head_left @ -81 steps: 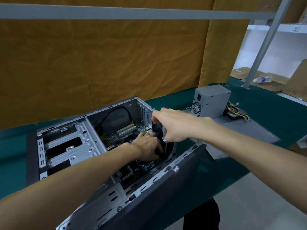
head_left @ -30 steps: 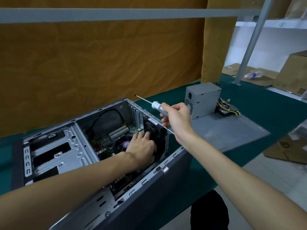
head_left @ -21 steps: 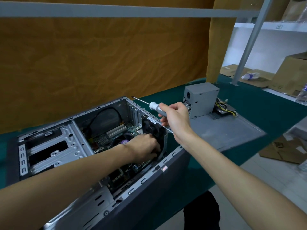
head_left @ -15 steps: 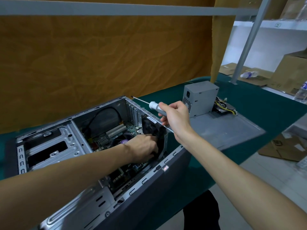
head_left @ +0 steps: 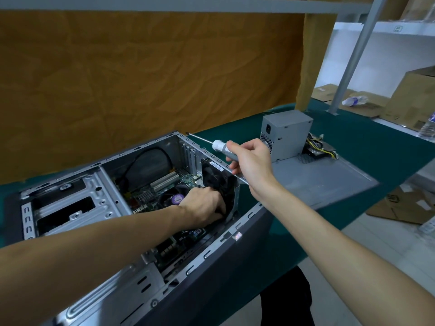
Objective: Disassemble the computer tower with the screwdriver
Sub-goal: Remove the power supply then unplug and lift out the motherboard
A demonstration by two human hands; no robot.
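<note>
An open computer tower (head_left: 70,203) lies on its side on the green table, its motherboard exposed. A black case fan (head_left: 215,178) stands against the tower's rear wall. My left hand (head_left: 203,204) reaches inside the case and grips the fan's lower edge, fingers curled around it. My right hand (head_left: 250,161) hovers above the tower's rear rim and holds a screwdriver (head_left: 220,147) by its grey and white handle. The thin shaft points left and away, its tip over the case's back corner.
A grey power supply (head_left: 286,132) with yellow cables stands on the removed side panel (head_left: 329,180) to the right. Cardboard boxes (head_left: 414,95) and plastic bottles sit further right. A brown curtain (head_left: 150,78) hangs behind the table. Flattened cardboard (head_left: 400,208) lies on the floor.
My right hand lifted the screwdriver out of the case and now holds it above the rim. My left hand moved down from the fan's face to grip its lower edge.
</note>
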